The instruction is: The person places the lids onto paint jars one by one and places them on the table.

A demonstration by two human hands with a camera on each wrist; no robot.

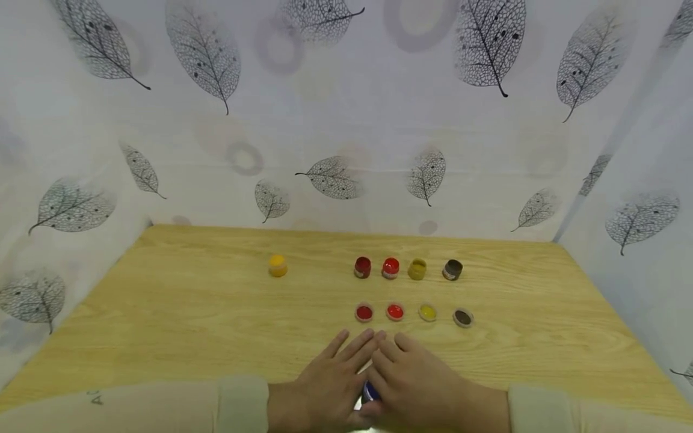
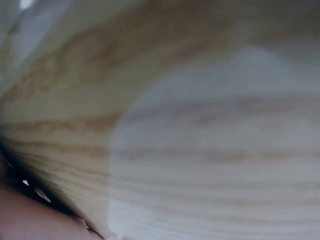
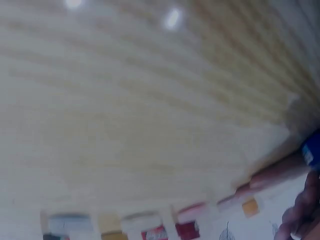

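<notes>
Near the front edge of the table, both hands meet around a small dark blue jar [image 1: 370,392]. My left hand [image 1: 327,382] holds it from the left, with several fingers stretched forward. From the other side my right hand [image 1: 419,382] grips it with curled fingers, its thumb low on the near side. Much of the jar is hidden by the hands. In the right wrist view the blue jar [image 3: 312,149] shows at the right edge, a pale label on its side. The left wrist view catches only a dark sliver beside a finger.
Beyond the hands stand open paint jars: dark red [image 1: 363,267], bright red [image 1: 390,268], ochre [image 1: 417,269] and dark brown [image 1: 452,270]. Their lids, such as the dark red lid [image 1: 364,312], lie in front of them. A yellow-orange jar [image 1: 278,266] stands farther left on the wooden table [image 1: 162,313].
</notes>
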